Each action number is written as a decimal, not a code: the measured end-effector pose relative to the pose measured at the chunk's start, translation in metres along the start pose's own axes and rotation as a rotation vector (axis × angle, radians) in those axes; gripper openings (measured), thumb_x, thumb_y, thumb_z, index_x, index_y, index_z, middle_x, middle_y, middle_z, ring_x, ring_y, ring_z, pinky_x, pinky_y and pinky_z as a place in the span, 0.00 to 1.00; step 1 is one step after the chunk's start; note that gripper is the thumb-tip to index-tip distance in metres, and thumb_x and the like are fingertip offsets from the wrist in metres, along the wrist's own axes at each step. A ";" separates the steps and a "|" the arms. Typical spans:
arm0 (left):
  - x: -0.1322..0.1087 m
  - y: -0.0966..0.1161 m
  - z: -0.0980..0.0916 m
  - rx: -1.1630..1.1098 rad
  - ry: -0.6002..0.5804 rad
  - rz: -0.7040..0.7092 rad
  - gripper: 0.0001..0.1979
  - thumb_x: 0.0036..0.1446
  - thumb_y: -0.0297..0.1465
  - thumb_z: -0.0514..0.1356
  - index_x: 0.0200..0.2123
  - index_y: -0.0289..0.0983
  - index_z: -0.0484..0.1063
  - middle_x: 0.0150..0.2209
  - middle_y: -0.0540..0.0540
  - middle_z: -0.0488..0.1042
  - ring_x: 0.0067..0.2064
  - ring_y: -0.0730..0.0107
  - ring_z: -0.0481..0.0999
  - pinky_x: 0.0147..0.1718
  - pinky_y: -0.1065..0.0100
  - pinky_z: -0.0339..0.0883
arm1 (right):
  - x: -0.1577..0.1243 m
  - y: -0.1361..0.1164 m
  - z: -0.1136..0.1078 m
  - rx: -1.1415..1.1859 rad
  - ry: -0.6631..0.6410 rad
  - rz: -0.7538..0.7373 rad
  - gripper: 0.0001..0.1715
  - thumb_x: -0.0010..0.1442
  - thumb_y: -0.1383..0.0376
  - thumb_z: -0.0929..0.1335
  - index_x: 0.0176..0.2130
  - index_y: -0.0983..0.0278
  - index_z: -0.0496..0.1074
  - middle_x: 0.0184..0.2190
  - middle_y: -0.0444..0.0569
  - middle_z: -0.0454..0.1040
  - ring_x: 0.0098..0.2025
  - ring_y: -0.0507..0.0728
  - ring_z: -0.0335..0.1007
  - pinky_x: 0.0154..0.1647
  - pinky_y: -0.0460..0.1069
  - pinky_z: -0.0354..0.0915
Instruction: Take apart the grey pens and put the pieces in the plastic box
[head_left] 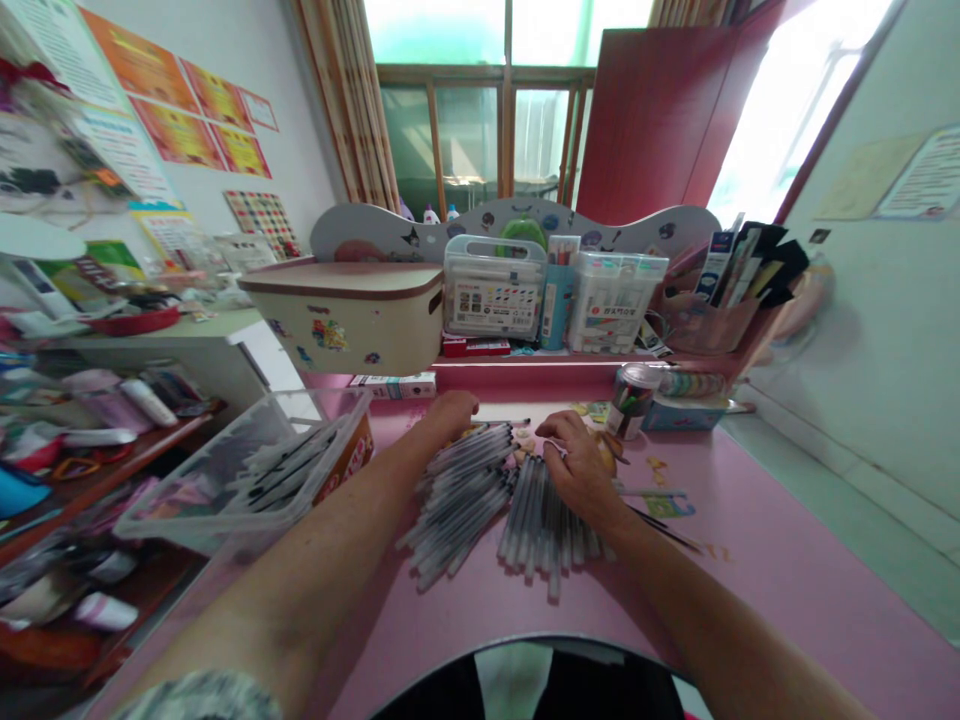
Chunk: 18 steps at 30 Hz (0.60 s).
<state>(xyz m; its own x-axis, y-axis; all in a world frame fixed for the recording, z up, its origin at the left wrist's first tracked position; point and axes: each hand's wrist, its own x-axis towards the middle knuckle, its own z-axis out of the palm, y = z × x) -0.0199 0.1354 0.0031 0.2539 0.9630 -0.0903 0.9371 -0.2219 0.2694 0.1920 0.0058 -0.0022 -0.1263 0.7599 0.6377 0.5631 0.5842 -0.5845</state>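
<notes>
On the pink desk (750, 590) lie two heaps of grey-white pens: a slanted heap (461, 490) on the left and a straighter row (540, 525) on the right. My left hand (450, 412) rests at the far end of the left heap, fingers curled down onto the pens. My right hand (577, 462) lies on top of the right row, fingers bent and pressed on the pens. What either hand grips is hidden under the fingers.
A clear plastic bin (247, 475) with more pens stands at the left. Behind are a cream box with a brown lid (352, 315), marker cases (495, 290), a small tin (634, 400) and a pen cup (720, 310). A cluttered shelf (90, 440) runs along the left.
</notes>
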 end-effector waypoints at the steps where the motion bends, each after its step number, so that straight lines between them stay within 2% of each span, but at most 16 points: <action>1: 0.002 0.000 0.002 0.033 -0.018 0.002 0.18 0.62 0.36 0.58 0.54 0.37 0.68 0.53 0.40 0.70 0.49 0.60 0.74 0.46 0.54 0.71 | 0.000 0.000 0.000 -0.006 -0.001 -0.002 0.11 0.57 0.75 0.61 0.37 0.63 0.68 0.38 0.51 0.68 0.44 0.59 0.66 0.46 0.54 0.62; 7: 0.007 0.000 0.005 0.165 -0.052 0.002 0.18 0.62 0.36 0.59 0.54 0.37 0.68 0.53 0.40 0.70 0.49 0.60 0.74 0.46 0.54 0.71 | 0.000 0.002 0.000 -0.016 -0.004 -0.004 0.11 0.57 0.74 0.61 0.37 0.63 0.68 0.38 0.51 0.68 0.44 0.59 0.66 0.46 0.53 0.62; 11: 0.000 0.003 0.001 0.187 -0.025 -0.015 0.19 0.62 0.36 0.59 0.54 0.36 0.68 0.53 0.40 0.70 0.49 0.60 0.74 0.46 0.54 0.71 | 0.000 0.004 0.001 -0.015 -0.009 -0.013 0.11 0.57 0.74 0.61 0.37 0.64 0.68 0.38 0.52 0.68 0.44 0.59 0.66 0.46 0.53 0.62; 15: -0.018 0.009 -0.006 0.168 0.051 -0.007 0.18 0.62 0.36 0.59 0.53 0.35 0.68 0.52 0.39 0.71 0.49 0.59 0.74 0.46 0.54 0.71 | 0.001 0.005 0.000 -0.011 -0.009 -0.016 0.09 0.58 0.73 0.61 0.37 0.64 0.68 0.38 0.51 0.68 0.43 0.58 0.66 0.45 0.53 0.61; 18: -0.042 0.021 -0.013 0.117 0.133 0.050 0.11 0.61 0.30 0.58 0.46 0.33 0.74 0.46 0.36 0.75 0.49 0.55 0.75 0.48 0.57 0.68 | 0.001 0.004 -0.001 0.013 -0.024 0.018 0.08 0.62 0.69 0.61 0.36 0.64 0.69 0.35 0.50 0.69 0.40 0.58 0.66 0.43 0.52 0.61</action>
<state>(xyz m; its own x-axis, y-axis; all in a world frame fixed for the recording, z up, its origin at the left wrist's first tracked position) -0.0139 0.0924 0.0251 0.2746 0.9603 0.0497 0.9475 -0.2790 0.1563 0.1948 0.0088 -0.0029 -0.1360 0.7765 0.6152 0.5545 0.5743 -0.6023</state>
